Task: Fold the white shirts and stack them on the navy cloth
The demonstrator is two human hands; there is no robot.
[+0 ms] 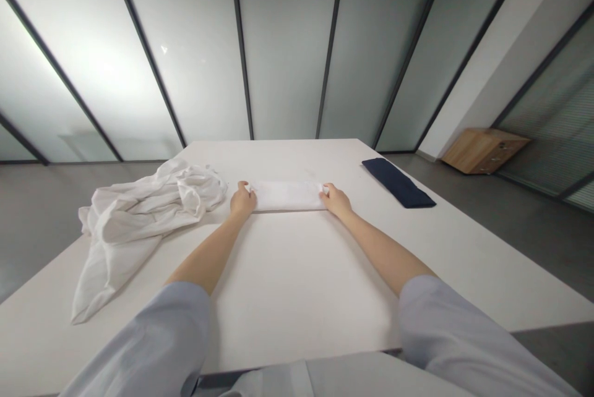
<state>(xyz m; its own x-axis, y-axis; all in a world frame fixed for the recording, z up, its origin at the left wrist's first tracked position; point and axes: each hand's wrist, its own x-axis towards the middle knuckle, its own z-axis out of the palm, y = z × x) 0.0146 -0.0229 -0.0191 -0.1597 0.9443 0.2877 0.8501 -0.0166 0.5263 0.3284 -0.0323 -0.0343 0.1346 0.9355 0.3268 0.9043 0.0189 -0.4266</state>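
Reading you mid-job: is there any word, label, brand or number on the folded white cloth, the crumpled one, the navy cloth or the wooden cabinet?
No readable text: the folded white cloth, crumpled white cloth, navy cloth and wooden cabinet show no words, numbers or signs; any small tag would be too small to read.

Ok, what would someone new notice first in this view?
The two bare hands stand out first: the left hand and right hand sit at opposite ends of a folded white cloth near the middle of the white table. To its left lies a crumpled white garment, while a folded navy cloth lies toward the table's far right.
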